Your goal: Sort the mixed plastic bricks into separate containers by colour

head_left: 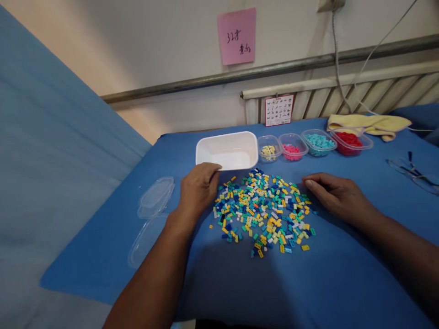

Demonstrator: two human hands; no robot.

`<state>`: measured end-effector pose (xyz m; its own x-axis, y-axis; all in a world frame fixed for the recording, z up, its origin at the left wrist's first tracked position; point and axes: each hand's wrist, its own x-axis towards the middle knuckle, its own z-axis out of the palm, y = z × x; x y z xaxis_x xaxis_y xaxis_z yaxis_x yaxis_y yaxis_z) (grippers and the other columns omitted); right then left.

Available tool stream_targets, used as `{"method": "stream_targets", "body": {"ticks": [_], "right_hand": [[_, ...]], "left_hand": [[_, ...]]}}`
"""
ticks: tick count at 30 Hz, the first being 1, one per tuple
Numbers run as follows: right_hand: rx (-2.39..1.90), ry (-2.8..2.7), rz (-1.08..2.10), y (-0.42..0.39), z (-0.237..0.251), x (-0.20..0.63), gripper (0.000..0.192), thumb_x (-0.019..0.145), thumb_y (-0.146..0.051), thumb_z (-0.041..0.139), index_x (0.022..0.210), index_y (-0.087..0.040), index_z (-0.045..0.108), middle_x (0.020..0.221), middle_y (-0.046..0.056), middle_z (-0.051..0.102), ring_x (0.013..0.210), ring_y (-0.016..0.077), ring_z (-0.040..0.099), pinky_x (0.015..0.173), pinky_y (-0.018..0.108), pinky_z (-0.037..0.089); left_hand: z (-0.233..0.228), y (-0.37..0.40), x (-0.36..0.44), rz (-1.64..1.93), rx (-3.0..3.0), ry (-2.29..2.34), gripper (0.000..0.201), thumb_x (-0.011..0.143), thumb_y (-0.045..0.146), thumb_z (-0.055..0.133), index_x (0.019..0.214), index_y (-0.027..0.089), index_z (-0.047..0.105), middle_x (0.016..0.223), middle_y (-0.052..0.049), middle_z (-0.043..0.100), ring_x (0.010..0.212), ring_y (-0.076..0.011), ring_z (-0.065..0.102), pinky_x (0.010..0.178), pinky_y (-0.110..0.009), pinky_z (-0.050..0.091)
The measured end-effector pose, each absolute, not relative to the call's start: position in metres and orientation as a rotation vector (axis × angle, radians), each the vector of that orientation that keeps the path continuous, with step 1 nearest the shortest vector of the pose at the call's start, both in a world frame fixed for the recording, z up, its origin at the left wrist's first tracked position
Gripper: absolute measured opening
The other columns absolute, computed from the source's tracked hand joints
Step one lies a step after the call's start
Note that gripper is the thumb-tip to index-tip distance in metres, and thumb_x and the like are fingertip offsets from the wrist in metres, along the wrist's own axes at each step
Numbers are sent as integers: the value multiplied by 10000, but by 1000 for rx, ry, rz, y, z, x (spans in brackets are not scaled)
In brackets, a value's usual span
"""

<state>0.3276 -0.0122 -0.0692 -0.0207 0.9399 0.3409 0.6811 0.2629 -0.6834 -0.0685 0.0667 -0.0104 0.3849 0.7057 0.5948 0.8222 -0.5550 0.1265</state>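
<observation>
A spread of several small plastic bricks [264, 210], yellow, teal, blue and white, lies on the blue cloth [325, 283]. My left hand [199, 187] rests at the pile's left edge, fingers curled loosely, just below an empty white tray [227, 151]. My right hand [338, 194] lies flat at the pile's right edge, fingers pointing left. Neither hand visibly holds a brick.
Behind the pile stand clear tubs in a row: cream bricks [269, 148], pink bricks [292, 147], light blue bricks [318, 141], red bricks [350, 140]. Clear lids [156, 196] lie at left. A yellow towel [370, 124] and glasses [413, 173] sit at right.
</observation>
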Motion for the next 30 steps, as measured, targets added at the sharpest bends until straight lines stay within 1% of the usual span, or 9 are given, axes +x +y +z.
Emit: {"method": "stream_targets", "body": {"ticks": [2, 5, 7, 9, 16, 19, 22, 26, 30], "right_hand": [[-1436, -1717, 346, -16, -64, 325, 336, 1066, -460, 641, 1309, -266, 769, 1129, 76, 841, 915, 262, 793, 799, 397, 656], [-1285, -1733, 210, -23, -51, 321, 573, 1056, -361, 685, 1613, -309, 562, 1472, 132, 715, 1053, 272, 783, 829, 413, 684], [-1139, -1846, 114, -28, -42, 319, 695, 1035, -269, 712, 1682, -374, 479, 1670, 135, 555, 1189, 294, 754, 878, 434, 693], [-1023, -1988, 50, -33, -35, 317, 720, 1018, -186, 716, 1668, -409, 502, 1760, 113, 450, 1275, 308, 726, 951, 459, 686], [-928, -2188, -39, -43, -35, 309, 535, 1022, -144, 720, 1530, -295, 641, 1563, 148, 675, 1279, 306, 758, 1024, 452, 680], [-995, -2116, -32, -42, -36, 309, 605, 1024, -174, 723, 1596, -306, 574, 1619, 159, 623, 1312, 320, 739, 1021, 471, 679], [-1079, -1999, 12, -37, -37, 313, 640, 1041, -212, 698, 1645, -317, 514, 1657, 169, 572, 1173, 287, 777, 917, 454, 696], [-1164, -1929, 54, -30, -41, 317, 460, 1070, -248, 646, 1528, -273, 623, 1342, 135, 757, 1006, 249, 781, 867, 429, 684], [-1250, -1923, 138, -25, -48, 318, 335, 1084, -306, 625, 1404, -236, 697, 1132, 103, 792, 886, 223, 759, 797, 389, 664]], "left_hand": [[-11, 58, -56, -953, -2570, -1168, 202, 1093, 245, 594, 1216, 213, 752, 1165, -98, 834, 1131, -250, 788, 1001, -410, 641], [-10, 45, -38, -997, -2722, -936, 191, 1095, 195, 602, 1249, 205, 714, 1188, -103, 823, 1138, -230, 784, 988, -395, 655], [-10, 40, -30, -1018, -2799, -849, 197, 1092, 179, 613, 1267, 199, 700, 1208, -112, 811, 1137, -225, 781, 991, -397, 661], [-11, 38, -25, -1038, -2853, -806, 209, 1090, 175, 615, 1281, 202, 694, 1217, -120, 803, 1145, -229, 779, 996, -410, 667], [-12, 38, -22, -1034, -2916, -688, 225, 1078, 159, 621, 1278, 206, 713, 1217, -136, 802, 1196, -240, 773, 1030, -436, 667], [-10, 39, -23, -1072, -2834, -762, 217, 1073, 165, 627, 1263, 209, 724, 1203, -126, 810, 1172, -238, 775, 1022, -428, 660], [-8, 44, -31, -1131, -2615, -1012, 205, 1087, 193, 608, 1245, 207, 738, 1190, -112, 820, 1157, -247, 776, 1029, -435, 642], [-8, 61, -51, -1171, -2341, -1362, 233, 1096, 247, 588, 1246, 202, 760, 1200, -94, 831, 1129, -245, 788, 1032, -412, 623], [-16, 79, -71, -1108, -2225, -1651, 308, 1052, 211, 558, 1280, 181, 761, 1283, -116, 818, 1179, -275, 779, 1059, -423, 606]]}}
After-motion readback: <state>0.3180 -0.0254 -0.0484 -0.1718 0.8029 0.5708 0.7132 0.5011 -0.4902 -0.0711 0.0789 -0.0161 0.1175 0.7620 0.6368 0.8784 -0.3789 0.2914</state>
